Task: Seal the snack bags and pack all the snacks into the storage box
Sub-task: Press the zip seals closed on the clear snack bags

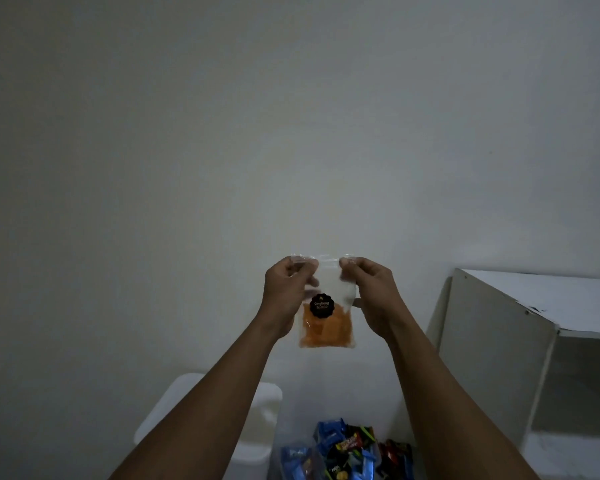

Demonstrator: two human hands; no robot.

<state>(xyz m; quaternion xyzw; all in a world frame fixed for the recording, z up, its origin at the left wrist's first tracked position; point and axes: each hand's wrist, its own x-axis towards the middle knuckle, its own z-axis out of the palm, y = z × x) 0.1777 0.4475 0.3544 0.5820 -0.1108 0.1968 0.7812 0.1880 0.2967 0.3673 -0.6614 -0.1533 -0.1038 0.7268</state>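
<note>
- Clear zip bag of orange chips hangs in mid-air in front of the wall, well above everything else. The chips sit in its lower half, and a round black label reads "Singkong Balado".
- Grip: left hand pinches the top-left corner and right hand pinches the top-right corner, thumbs toward the camera. The mouth strip is stretched between them and the bag body hangs below both grips.
- Whether the zip is closed cannot be told; the clear film is too faint.
- Risk 1: the strip may be pressed only at the corners, leaving the middle unsealed, so chips could spill in packing.
- Risk 2: the film is thin and slippery. If one pinch lets go, the bag swings or drops.
- Risk 3: trapped air could pop the seal when the bag is packed under other items.
- Below: a white storage box, partly behind the left forearm, with a pile of snack packets just beside it.
- Right: white cabinet, well apart.
</note>
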